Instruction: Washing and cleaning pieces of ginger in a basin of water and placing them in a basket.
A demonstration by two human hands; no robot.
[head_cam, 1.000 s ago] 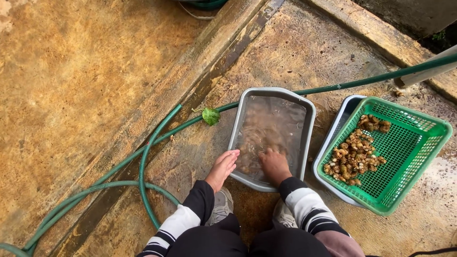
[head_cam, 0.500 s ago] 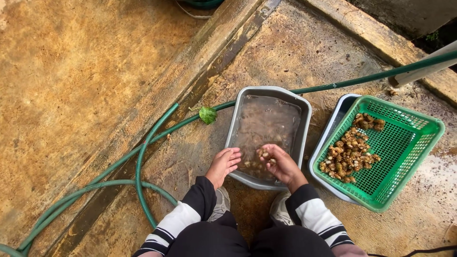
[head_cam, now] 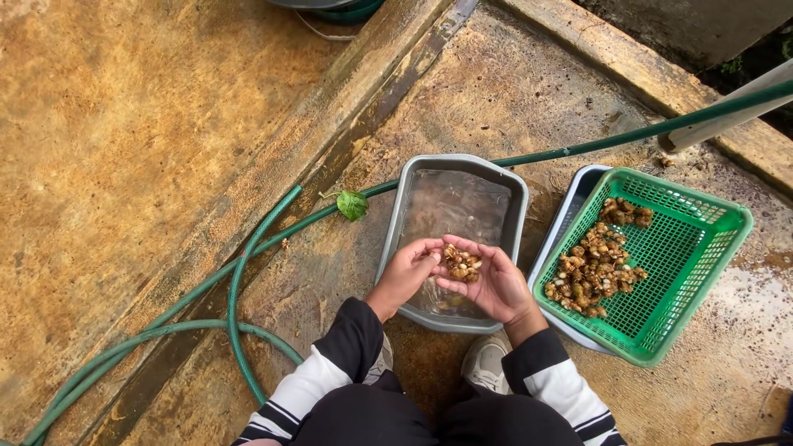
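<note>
I squat over a grey rectangular tub (head_cam: 396, 216) of murky water on wet concrete. My right hand (head_cam: 493, 285) is cupped palm up above the tub's near end, holding a small heap of brown lumps (head_cam: 462, 263). The fingers of my left hand (head_cam: 410, 270) touch that heap from the left. More brown lumps lie under the water near the tub's front. To the right, a green mesh basket (head_cam: 694, 272) sits tilted in a second grey tub (head_cam: 570, 216) and holds a pile of the same brown lumps (head_cam: 593, 268).
A green hose (head_cam: 239, 289) loops across the concrete on the left and runs behind the tubs to the upper right. A green leaf (head_cam: 353, 204) lies beside the tub. A raised concrete step crosses the upper left, and a pale pipe (head_cam: 727, 116) lies at the right edge.
My right hand has come up out of the water with a handful of brown lumps. My left hand has moved in from the tub's rim to meet it.
</note>
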